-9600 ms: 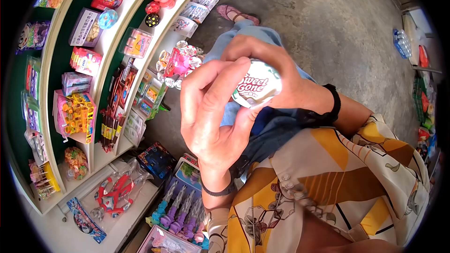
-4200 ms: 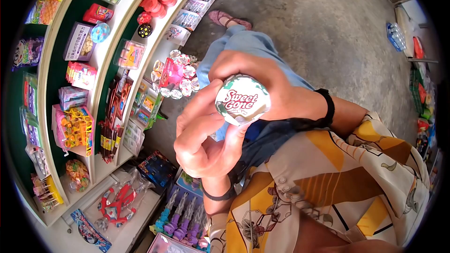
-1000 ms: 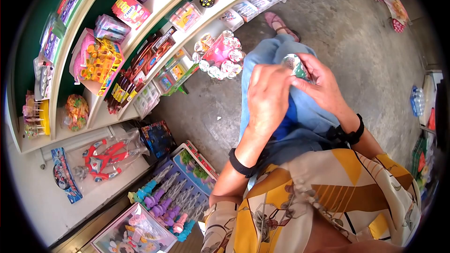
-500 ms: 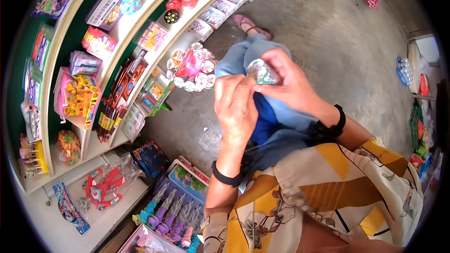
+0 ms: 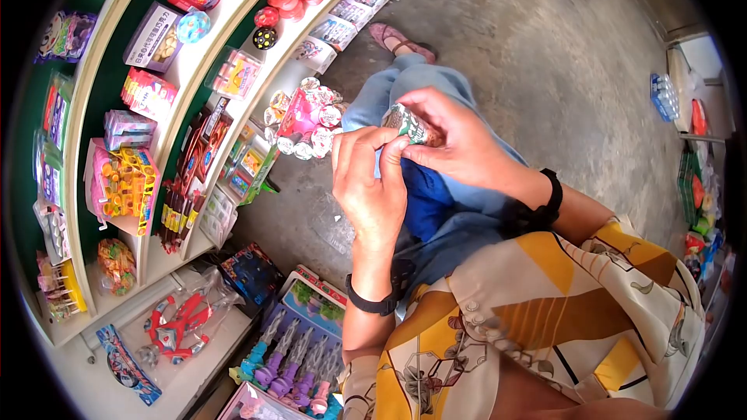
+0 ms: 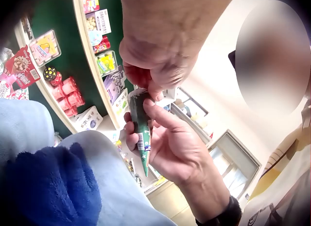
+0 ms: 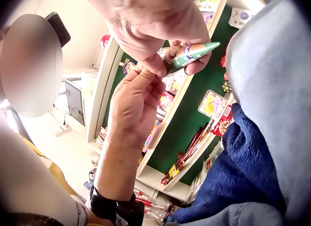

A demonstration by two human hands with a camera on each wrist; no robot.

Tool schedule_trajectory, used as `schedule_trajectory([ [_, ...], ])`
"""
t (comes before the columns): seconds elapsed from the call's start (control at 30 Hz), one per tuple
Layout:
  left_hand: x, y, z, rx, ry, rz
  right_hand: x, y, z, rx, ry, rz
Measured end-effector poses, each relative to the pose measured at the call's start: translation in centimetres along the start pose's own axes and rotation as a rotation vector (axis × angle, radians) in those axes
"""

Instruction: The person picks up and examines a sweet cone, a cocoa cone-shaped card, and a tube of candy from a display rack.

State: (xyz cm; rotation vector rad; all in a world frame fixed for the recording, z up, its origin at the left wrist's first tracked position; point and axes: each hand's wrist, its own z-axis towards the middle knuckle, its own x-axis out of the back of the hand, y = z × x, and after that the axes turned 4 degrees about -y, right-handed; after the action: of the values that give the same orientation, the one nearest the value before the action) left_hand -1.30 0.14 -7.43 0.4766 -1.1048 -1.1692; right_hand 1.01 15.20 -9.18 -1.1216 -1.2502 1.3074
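A small paper-wrapped snack cone [image 5: 420, 131], green with printed pictures, is held over the person's lap. The right hand [image 5: 464, 141] grips its body, thumb on the near side and fingers behind. The left hand [image 5: 369, 177] has thumb and fingertips pinched at the cone's wide end. In the left wrist view the cone [image 6: 140, 131] points down to a green tip, and the left hand [image 6: 155, 61] covers its top edge. In the right wrist view, the left hand [image 7: 133, 102] reaches up to the wide end, while the tip of the cone [image 7: 201, 50] sticks out past the right hand [image 7: 150, 29].
A pink holder with several similar cones [image 5: 307, 118] stands left of the knees. White shelves [image 5: 163, 120] of sweets line the left side. Packaged toys [image 5: 183, 319] and a box of purple and blue toys [image 5: 292, 365] lie below. A blue cloth [image 5: 428, 202] lies on the lap.
Earlier the cone's round "Sweet Gone" lid faced up towards the head camera. The hands have since lowered and tilted the cone, and the left fingers have shifted to its wide end.
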Motion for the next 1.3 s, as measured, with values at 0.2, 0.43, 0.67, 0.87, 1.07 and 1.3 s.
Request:
schedule_trajectory([
  [0.2, -0.2, -0.6, -0.2, 0.055, -0.042, -0.045, 0.0, 0.4, 0.0, 0.02, 0.013, -0.031],
  [0.43, 0.3, -2.5, -0.5, 0.233, -0.033, -0.329, 0.9, -0.8, 0.0, -0.225, -0.093, 0.263],
  [0.67, -0.2, -1.4, -0.6, 0.261, 0.034, -0.215, 0.1, -0.4, -0.2, -0.102, -0.079, 0.078],
  [0.87, 1.2, -2.8, -0.2, 0.45, 0.081, -0.59, 0.8, -2.5, -0.3, -0.253, -0.182, 0.371],
  [1.07, 2.3, -2.4, 0.4, 0.415, 0.146, -0.676, 2.0, -3.8, -0.5, -0.409, -0.349, 0.549],
  [1.3, 2.3, -2.7, 0.4, 0.342, 0.161, -0.711, 2.1, -5.2, -0.4, -0.476, -0.386, 0.586],
])
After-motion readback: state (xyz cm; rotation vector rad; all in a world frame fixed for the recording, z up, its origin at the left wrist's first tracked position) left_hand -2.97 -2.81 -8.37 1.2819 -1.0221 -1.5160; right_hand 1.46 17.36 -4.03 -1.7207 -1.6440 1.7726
